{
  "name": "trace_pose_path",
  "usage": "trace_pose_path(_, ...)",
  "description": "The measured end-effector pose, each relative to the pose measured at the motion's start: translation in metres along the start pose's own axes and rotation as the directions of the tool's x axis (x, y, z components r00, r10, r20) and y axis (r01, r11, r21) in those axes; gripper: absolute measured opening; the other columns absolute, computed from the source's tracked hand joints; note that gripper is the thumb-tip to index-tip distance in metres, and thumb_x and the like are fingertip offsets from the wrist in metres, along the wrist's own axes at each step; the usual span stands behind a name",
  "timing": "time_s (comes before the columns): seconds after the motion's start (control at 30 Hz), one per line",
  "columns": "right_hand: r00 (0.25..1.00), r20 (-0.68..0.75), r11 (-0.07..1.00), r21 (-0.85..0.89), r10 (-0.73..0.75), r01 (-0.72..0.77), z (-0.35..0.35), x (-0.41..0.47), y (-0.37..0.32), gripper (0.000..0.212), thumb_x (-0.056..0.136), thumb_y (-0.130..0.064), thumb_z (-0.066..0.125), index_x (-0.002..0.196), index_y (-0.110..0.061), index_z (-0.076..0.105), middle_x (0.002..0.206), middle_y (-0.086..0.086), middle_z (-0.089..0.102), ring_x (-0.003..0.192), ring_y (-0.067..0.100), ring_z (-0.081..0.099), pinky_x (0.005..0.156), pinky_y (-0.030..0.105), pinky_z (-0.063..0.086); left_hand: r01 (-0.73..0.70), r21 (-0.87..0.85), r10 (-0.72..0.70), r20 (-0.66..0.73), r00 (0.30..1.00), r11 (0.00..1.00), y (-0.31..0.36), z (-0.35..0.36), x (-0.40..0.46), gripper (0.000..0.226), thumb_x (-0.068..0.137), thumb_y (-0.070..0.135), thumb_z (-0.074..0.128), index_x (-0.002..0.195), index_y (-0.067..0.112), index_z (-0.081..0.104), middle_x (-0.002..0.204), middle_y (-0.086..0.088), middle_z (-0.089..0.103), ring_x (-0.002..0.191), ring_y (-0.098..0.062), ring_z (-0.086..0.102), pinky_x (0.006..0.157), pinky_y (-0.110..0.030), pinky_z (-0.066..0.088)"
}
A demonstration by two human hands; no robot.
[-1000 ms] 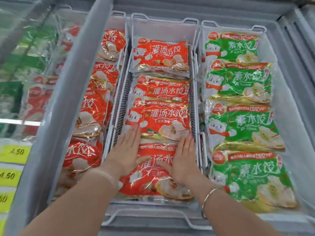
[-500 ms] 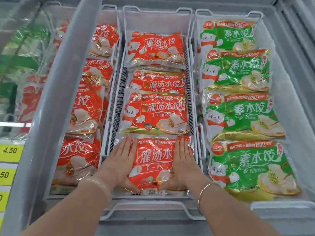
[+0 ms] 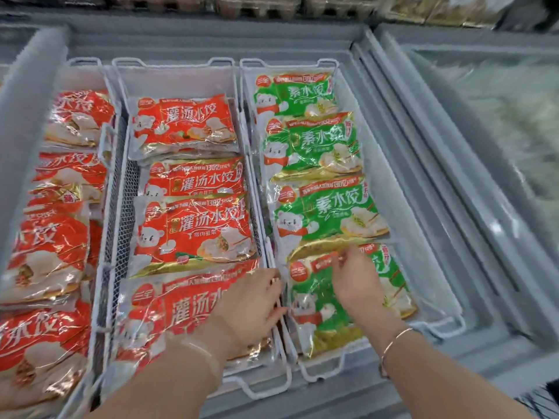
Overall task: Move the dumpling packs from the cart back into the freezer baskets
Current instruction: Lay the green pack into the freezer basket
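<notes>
Left basket (image 3: 101, 140): holds red dumpling packs (image 3: 54, 252) in an overlapping row from far edge to near edge; partly behind the freezer's sliding-lid frame (image 3: 27, 122).
Middle basket (image 3: 178, 71): four red packs lie in a row; the nearest red pack (image 3: 184, 306) sits against the basket's near edge.
Left hand (image 3: 251, 306): lies on the right part of the nearest red pack, fingers stretched toward the wire divider between the middle and right baskets; the tips reach the gap there. It looks relaxed and grasps nothing that I can see.
Right basket (image 3: 447, 316): four green dumpling packs in a row; the nearest green pack (image 3: 311, 309) lies at the near edge.
Right hand (image 3: 354, 282): over the nearest green pack, fingers curled at its top seam; whether they pinch the film or only touch it I cannot tell.
Cart: only a dark corner shows at the bottom right, too little to name for sure.
Step in hand: judged as tidying, squaring the last packs in their baskets.
Next move: likely calls for nudging the green pack flat and straight against the near edge, then turning back to the cart for more.
Change: half a second ago both hands lay flat on the nearest red pack in the middle basket; now the right hand has crossed to the green pack and the left has slid to the red pack's right edge. The view has swung rightward.
</notes>
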State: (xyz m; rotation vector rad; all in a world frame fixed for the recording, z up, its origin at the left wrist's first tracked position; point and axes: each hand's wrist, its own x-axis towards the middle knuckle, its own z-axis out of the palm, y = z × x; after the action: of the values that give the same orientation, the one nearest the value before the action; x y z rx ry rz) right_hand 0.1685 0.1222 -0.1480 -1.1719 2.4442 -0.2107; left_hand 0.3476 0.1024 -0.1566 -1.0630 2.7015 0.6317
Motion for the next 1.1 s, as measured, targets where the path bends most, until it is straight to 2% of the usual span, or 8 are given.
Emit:
trace_pose_path(0.17, 0.962, 0.270, 0.967, -0.255, 0.048, 0.023, -0.012, 0.021, 0.060, 0.088, 0.086, -0.038, 0.060, 0.148, -0.001, 0.009, 0.155, 0.019, 0.013, 0.144, 0.033, 0.013, 0.119, 0.039, 0.016, -0.068, 0.038, 0.064, 0.099, 0.993, 0.997, 0.046, 0.018, 0.037, 0.086, 0.091, 0.045, 0.047, 0.150, 0.005, -0.001, 0.159, -0.009, -0.011, 0.148, -0.024, -0.006, 0.119, -0.032, -0.006)
trace_pose_path(0.33, 0.861, 0.508, 0.938, -0.310, 0.026, 0.155, -0.008, 0.040, 0.090, 0.150, 0.056, -0.057, 0.079, 0.135, -0.013, -0.040, 0.149, 0.011, -0.037, 0.140, 0.038, -0.027, 0.118, 0.048, -0.006, 0.098, 0.172, -0.137, 0.233, 0.963, 0.980, 0.059, 0.033, 0.058, 0.129, 0.072, 0.067, 0.058, 0.140, 0.001, -0.030, 0.136, -0.010, -0.044, 0.139, -0.025, -0.031, 0.107, -0.036, -0.022)
trace_pose_path(0.5, 0.806, 0.592, 0.928, -0.306, 0.011, 0.212, -0.009, 0.048, 0.100, 0.150, 0.052, -0.049, 0.084, 0.114, -0.019, -0.049, 0.124, 0.004, -0.051, 0.136, 0.037, -0.034, 0.117, 0.046, -0.011, 0.185, 0.179, -0.230, 0.282, 0.931, 0.966, 0.064, 0.043, 0.069, 0.141, 0.062, 0.069, 0.066, 0.127, 0.003, -0.040, 0.130, -0.012, -0.047, 0.137, -0.028, -0.034, 0.107, -0.041, -0.023)
trace_pose_path(0.67, 0.784, 0.621, 0.933, -0.287, 0.007, 0.219, -0.013, 0.048, 0.106, 0.154, 0.050, -0.053, 0.083, 0.125, -0.019, -0.047, 0.136, 0.004, -0.048, 0.138, 0.034, -0.032, 0.117, 0.045, -0.008, 0.155, 0.208, -0.208, 0.263, 0.942, 0.966, 0.068, 0.041, 0.069, 0.139, 0.063, 0.068, 0.066, 0.129, 0.002, -0.038, 0.145, -0.014, -0.040, 0.140, -0.031, -0.029, 0.114, -0.046, -0.015)
trace_pose_path(0.77, 0.853, 0.522, 0.975, -0.190, -0.001, 0.117, -0.029, 0.050, 0.096, 0.126, 0.063, -0.067, 0.067, 0.150, -0.018, -0.010, 0.159, 0.009, 0.002, 0.146, 0.034, 0.012, 0.115, 0.048, 0.023, 0.074, 0.105, -0.086, 0.118, 0.989, 0.992, 0.059, 0.027, 0.056, 0.122, 0.069, 0.072, 0.055, 0.148, 0.005, -0.010, 0.155, -0.012, -0.013, 0.145, -0.026, -0.004, 0.117, -0.042, 0.003)
trace_pose_path(0.87, 0.970, 0.170, 0.952, -0.224, -0.173, 0.209, -0.048, 0.055, 0.086, 0.069, 0.087, -0.063, 0.040, 0.133, -0.011, 0.036, 0.130, 0.011, 0.052, 0.119, 0.027, 0.052, 0.094, 0.040, 0.048, 0.118, 0.194, -0.116, -0.019, 0.993, 0.974, 0.046, 0.016, 0.051, 0.109, 0.064, 0.083, 0.039, 0.140, 0.004, 0.038, 0.142, -0.020, 0.046, 0.126, -0.035, 0.052, 0.102, -0.043, 0.030)
trace_pose_path(1.0, 0.937, 0.236, 0.903, -0.287, -0.256, 0.319, -0.047, 0.079, 0.085, 0.097, 0.085, -0.067, 0.035, 0.150, -0.008, -0.007, 0.158, 0.010, -0.011, 0.147, 0.024, -0.010, 0.119, 0.036, 0.004, 0.268, 0.227, -0.288, 0.060, 0.956, 0.936, 0.036, 0.014, 0.062, 0.131, 0.060, 0.091, 0.022, 0.126, 0.005, -0.052, 0.140, -0.018, -0.045, 0.135, -0.033, -0.035, 0.110, -0.045, -0.016)
trace_pose_path(1.1, 0.907, 0.363, 0.911, -0.260, -0.214, 0.319, -0.038, 0.091, 0.092, 0.109, 0.078, -0.075, 0.033, 0.147, -0.009, -0.019, 0.155, 0.007, -0.026, 0.145, 0.022, -0.020, 0.118, 0.041, -0.002, 0.321, 0.269, -0.375, 0.186, 0.908, 0.908, 0.036, 0.019, 0.073, 0.135, 0.059, 0.089, 0.038, 0.125, 0.005, -0.044, 0.136, -0.014, -0.046, 0.128, -0.028, -0.040, 0.108, -0.051, -0.024)
